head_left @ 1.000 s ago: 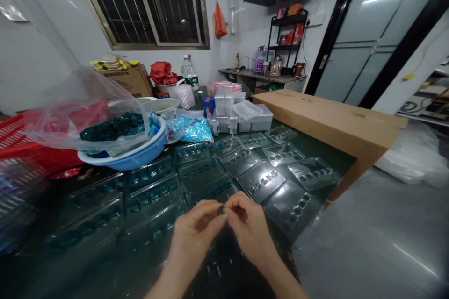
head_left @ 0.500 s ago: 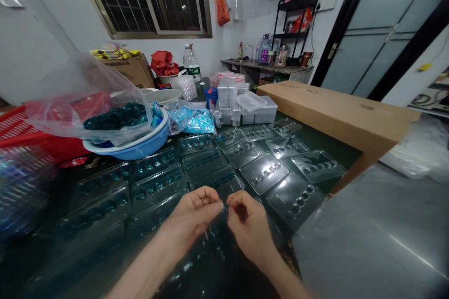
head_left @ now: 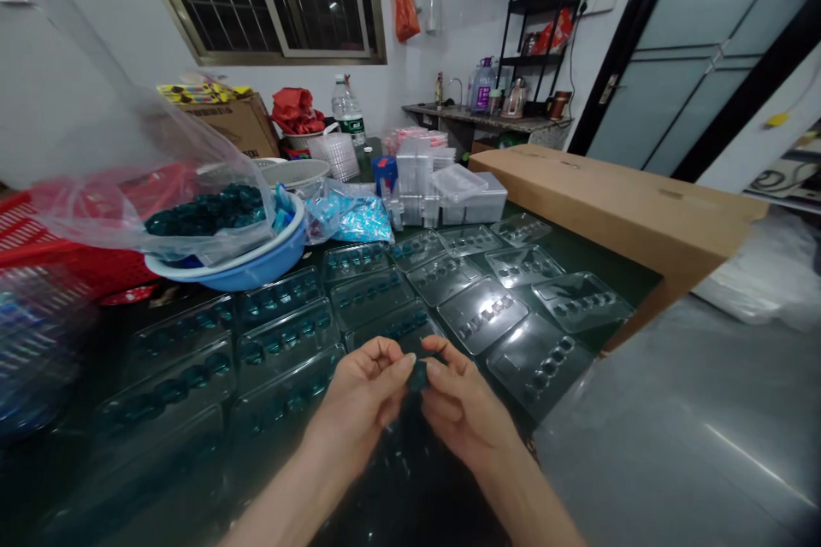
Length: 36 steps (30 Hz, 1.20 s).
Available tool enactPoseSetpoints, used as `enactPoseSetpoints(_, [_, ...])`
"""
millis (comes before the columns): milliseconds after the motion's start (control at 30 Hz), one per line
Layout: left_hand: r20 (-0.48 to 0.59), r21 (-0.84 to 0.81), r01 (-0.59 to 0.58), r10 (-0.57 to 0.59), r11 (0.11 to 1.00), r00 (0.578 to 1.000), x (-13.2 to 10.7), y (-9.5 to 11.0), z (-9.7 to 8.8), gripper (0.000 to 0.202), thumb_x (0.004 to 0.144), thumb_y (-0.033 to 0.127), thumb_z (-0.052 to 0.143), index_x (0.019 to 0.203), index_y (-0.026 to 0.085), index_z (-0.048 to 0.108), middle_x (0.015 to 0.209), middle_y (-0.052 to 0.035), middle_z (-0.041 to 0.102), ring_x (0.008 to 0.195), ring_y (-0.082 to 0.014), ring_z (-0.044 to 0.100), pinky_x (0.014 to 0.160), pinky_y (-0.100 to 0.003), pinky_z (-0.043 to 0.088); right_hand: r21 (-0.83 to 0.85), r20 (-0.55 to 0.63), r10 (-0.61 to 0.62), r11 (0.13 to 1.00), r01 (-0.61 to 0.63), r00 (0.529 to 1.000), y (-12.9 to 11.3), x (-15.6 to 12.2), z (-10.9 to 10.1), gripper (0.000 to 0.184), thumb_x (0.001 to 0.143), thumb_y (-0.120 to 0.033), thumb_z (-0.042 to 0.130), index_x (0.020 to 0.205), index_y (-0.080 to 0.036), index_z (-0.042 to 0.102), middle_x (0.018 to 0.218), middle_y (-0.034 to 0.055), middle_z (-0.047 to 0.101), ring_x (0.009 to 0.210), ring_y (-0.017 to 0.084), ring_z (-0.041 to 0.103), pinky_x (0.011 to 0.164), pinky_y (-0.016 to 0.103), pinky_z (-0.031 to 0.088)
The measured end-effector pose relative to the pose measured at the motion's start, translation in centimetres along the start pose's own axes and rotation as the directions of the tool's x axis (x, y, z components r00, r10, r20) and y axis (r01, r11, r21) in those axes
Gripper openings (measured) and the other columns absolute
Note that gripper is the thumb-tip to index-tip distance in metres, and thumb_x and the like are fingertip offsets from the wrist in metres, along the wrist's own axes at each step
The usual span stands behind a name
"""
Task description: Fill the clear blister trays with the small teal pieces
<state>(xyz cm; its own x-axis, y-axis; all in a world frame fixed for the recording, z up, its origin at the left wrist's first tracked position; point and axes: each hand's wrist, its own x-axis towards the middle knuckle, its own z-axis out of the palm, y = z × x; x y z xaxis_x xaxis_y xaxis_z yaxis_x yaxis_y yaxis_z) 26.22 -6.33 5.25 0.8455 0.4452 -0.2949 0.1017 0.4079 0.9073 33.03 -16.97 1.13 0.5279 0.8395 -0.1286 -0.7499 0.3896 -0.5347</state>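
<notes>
My left hand [head_left: 363, 400] and my right hand [head_left: 463, 412] meet low in the middle of the view, fingertips pinched together on a small dark teal piece [head_left: 418, 375]. They hover over rows of clear plastic blister trays [head_left: 365, 297] laid on the dark table. The trays on the left hold teal pieces; the ones on the right [head_left: 482, 314] look unfilled. A blue basin [head_left: 247, 268] at the left holds a clear bag of the same dark teal pieces [head_left: 205, 209].
A long cardboard box [head_left: 616, 207] lies along the right. A red basket [head_left: 57, 256] stands at far left. Stacked clear boxes [head_left: 471, 197], a bag of light blue bits [head_left: 356, 220], a water bottle [head_left: 347, 114] and a brown carton [head_left: 234, 126] stand behind.
Both hands stayed together near the same spot; the small teal piece now shows more plainly between the fingertips. The view shifted slightly.
</notes>
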Motion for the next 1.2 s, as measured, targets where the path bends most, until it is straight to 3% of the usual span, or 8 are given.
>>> enactPoseSetpoints(133, [0.000,-0.138,0.118,-0.119,0.983,0.993,0.6,-0.8,-0.4,0.023,0.065,0.023,0.069,0.063,0.015,0.047,0.045,0.0080,0.038,0.038,-0.0023,0.033,0.035,-0.014,0.020,0.117,0.012,0.115,0.986,-0.116,0.993,0.3,0.7,-1.2,0.024,0.070,-0.020,0.065,0.085,-0.021,0.047,0.044,-0.0132,0.026,0.034,0.001,0.011,0.031,0.013,0.011])
enactPoseSetpoints(233, [-0.058,-0.199,0.166,-0.181,0.966,0.982,0.9,-1.1,-0.5,0.023,0.061,0.018,0.071,0.061,0.015,0.048,0.047,0.0067,0.043,0.040,-0.0028,0.039,0.035,-0.013,0.023,-0.062,0.036,0.087,0.995,-0.084,0.996,0.0,0.8,-1.5,0.020,0.072,-0.024,0.063,0.083,-0.022,0.047,0.045,-0.0125,0.027,0.034,0.001,0.013,0.032,0.013,0.012])
enactPoseSetpoints(300, [-0.108,-0.211,0.165,-0.190,0.964,0.976,1.2,-1.0,-0.4,0.023,0.059,0.018,0.072,0.061,0.014,0.050,0.047,0.0059,0.045,0.040,-0.0036,0.041,0.035,-0.014,0.025,-0.288,-0.014,-0.054,0.956,0.048,0.998,-0.4,0.7,-1.3,0.018,0.074,-0.026,0.061,0.088,-0.021,0.049,0.050,-0.0095,0.037,0.035,0.002,0.024,0.033,0.013,0.018])
enactPoseSetpoints(433, [-0.173,-0.168,0.105,-0.134,0.980,0.976,1.9,-0.5,0.0,0.023,0.058,0.023,0.073,0.060,0.014,0.052,0.046,0.0055,0.048,0.041,-0.0053,0.044,0.037,-0.016,0.027,-0.746,0.059,-0.456,0.571,0.342,0.888,-1.4,0.2,-0.5,0.025,0.075,-0.021,0.057,0.100,-0.023,0.056,0.083,0.0016,0.055,0.056,0.009,0.047,0.049,0.021,0.038])
enactPoseSetpoints(567, [-0.142,-0.137,0.080,-0.100,0.987,0.985,2.5,-0.6,0.4,0.022,0.061,0.026,0.071,0.060,0.015,0.052,0.049,0.0056,0.050,0.043,-0.0052,0.045,0.040,-0.017,0.029,-0.853,0.297,-0.476,0.257,0.454,0.828,-2.0,0.6,-0.3,0.014,0.076,-0.017,0.055,0.087,-0.022,0.063,0.079,0.0028,0.057,0.067,0.014,0.052,0.060,0.026,0.041])
enactPoseSetpoints(900, [-0.139,-0.071,0.008,-0.018,0.997,0.990,5.3,-0.6,0.5,0.018,0.067,0.022,0.064,0.081,0.016,0.055,0.060,0.0031,0.057,0.047,-0.0063,0.048,0.044,-0.018,0.031,-0.920,0.347,-0.337,0.061,0.388,0.875,-4.0,3.6,-0.6,0.014,0.076,-0.015,0.053,0.086,-0.020,0.060,0.074,0.0013,0.058,0.066,0.013,0.053,0.059,0.025,0.040])
enactPoseSetpoints(1033, [-0.070,-0.122,-0.007,-0.002,0.992,0.998,7.3,0.7,0.3,0.020,0.068,0.024,0.063,0.084,0.014,0.057,0.068,-0.0010,0.058,0.052,-0.0100,0.052,0.044,-0.021,0.036,-0.929,0.337,-0.256,0.063,0.364,0.906,-6.6,7.3,-1.2,0.012,0.074,-0.014,0.054,0.083,-0.019,0.058,0.069,-0.0011,0.058,0.061,0.012,0.054,0.055,0.022,0.042])
enactPoseSetpoints(1200, [-0.172,-0.041,0.009,-0.016,0.999,0.985,8.0,1.8,-3.2,0.029,0.066,0.026,0.066,0.092,0.015,0.057,0.085,-0.0058,0.059,0.067,-0.0150,0.057,0.052,-0.025,0.041,-0.971,0.236,-0.315,-0.053,0.232,0.919,-10.4,18.3,-3.5,0.014,0.078,-0.019,0.051,0.091,-0.014,0.055,0.066,-0.0013,0.057,0.055,0.011,0.054,0.051,0.024,0.045])
